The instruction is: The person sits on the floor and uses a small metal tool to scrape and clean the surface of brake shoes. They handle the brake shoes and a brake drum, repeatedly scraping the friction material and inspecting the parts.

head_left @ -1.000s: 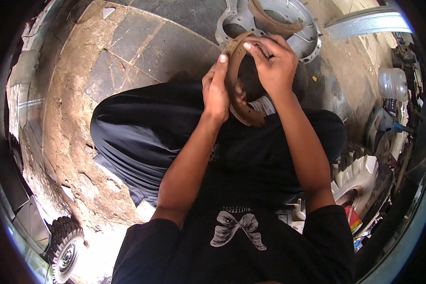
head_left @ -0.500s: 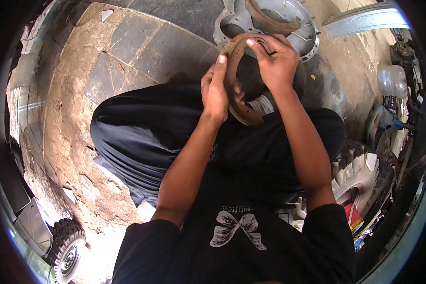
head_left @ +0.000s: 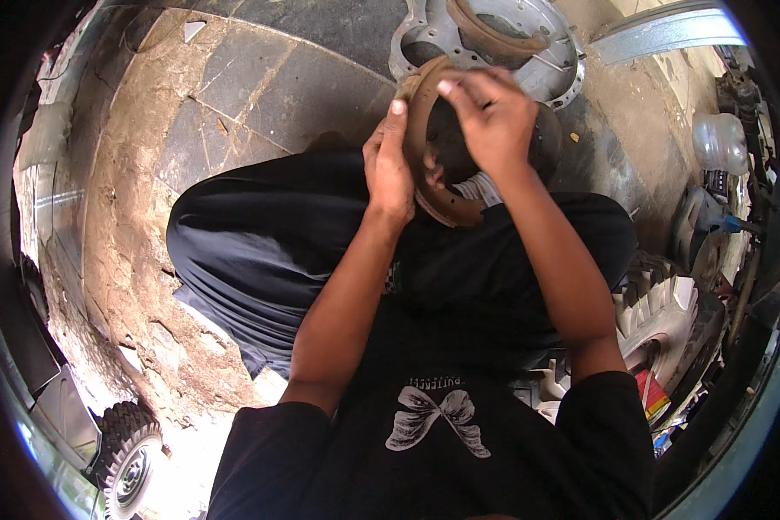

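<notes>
My left hand [head_left: 391, 173] grips a rusty brown brake shoe [head_left: 424, 121], a curved metal arc held upright above my lap. The thumb lies along its outer side, and the fingertips show through at the inner side. At the upper part of the arc is my right hand [head_left: 497, 117], its fingers smeared by motion and its thumb pointing at the shoe. Whether this hand touches the shoe or holds anything small, I cannot tell. Behind the shoe lies a dark round part [head_left: 542, 143], mostly covered by my right hand and forearm.
Beyond my hands, a grey metal housing [head_left: 563, 82] lies on the tiled floor [head_left: 295, 95] with a second brown curved shoe [head_left: 494, 35] on it. A metal beam [head_left: 667, 36] is at far right. A clear plastic bottle [head_left: 718, 143] and a tyre [head_left: 659, 316] sit to my right.
My right hand has lifted off its grip on the shoe's upper end and shifted slightly, now blurred. The left hand and the shoe have barely moved.
</notes>
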`<move>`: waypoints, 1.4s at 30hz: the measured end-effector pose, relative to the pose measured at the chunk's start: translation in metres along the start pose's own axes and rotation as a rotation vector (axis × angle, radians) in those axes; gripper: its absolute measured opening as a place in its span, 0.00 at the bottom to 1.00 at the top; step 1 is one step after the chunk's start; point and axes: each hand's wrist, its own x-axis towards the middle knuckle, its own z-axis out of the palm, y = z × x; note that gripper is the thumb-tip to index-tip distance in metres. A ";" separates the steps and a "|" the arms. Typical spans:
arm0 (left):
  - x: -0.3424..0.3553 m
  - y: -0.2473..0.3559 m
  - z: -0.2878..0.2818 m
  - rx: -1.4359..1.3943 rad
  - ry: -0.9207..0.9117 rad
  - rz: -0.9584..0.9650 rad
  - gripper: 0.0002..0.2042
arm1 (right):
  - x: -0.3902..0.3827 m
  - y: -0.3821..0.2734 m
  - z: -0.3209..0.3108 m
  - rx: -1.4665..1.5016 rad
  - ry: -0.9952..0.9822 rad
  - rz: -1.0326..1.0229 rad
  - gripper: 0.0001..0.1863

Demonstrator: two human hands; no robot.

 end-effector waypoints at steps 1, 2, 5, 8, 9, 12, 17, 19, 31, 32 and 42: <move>0.001 -0.001 -0.004 -0.014 -0.003 -0.012 0.31 | -0.008 -0.007 0.004 0.013 -0.016 -0.017 0.07; 0.002 -0.002 -0.007 -0.028 -0.006 -0.023 0.31 | -0.011 -0.012 0.005 0.026 -0.033 -0.035 0.07; 0.005 -0.003 -0.002 -0.009 -0.012 -0.014 0.32 | 0.006 -0.003 0.001 0.046 0.006 0.082 0.07; 0.002 -0.003 -0.005 -0.014 0.001 -0.009 0.32 | -0.012 -0.014 0.002 0.052 -0.076 0.000 0.07; 0.003 -0.001 -0.006 -0.020 0.009 0.000 0.31 | -0.015 -0.016 0.002 0.053 -0.075 -0.012 0.06; 0.004 -0.004 0.000 -0.098 -0.027 -0.029 0.27 | 0.012 0.004 -0.004 0.051 0.001 0.032 0.07; 0.003 -0.003 -0.007 -0.117 0.022 -0.043 0.29 | -0.005 -0.002 0.003 0.031 -0.098 0.056 0.09; 0.008 -0.004 -0.005 -0.117 -0.062 -0.076 0.33 | 0.012 0.021 -0.007 0.023 0.005 0.176 0.10; 0.012 0.016 -0.019 -0.436 0.064 0.134 0.21 | 0.014 -0.002 -0.028 0.573 0.038 0.372 0.15; 0.012 0.017 -0.021 -0.507 0.085 0.138 0.18 | 0.013 -0.003 -0.029 0.609 0.012 0.424 0.14; 0.011 0.026 -0.031 -0.480 0.080 0.242 0.17 | 0.008 -0.011 -0.030 0.745 -0.333 0.534 0.16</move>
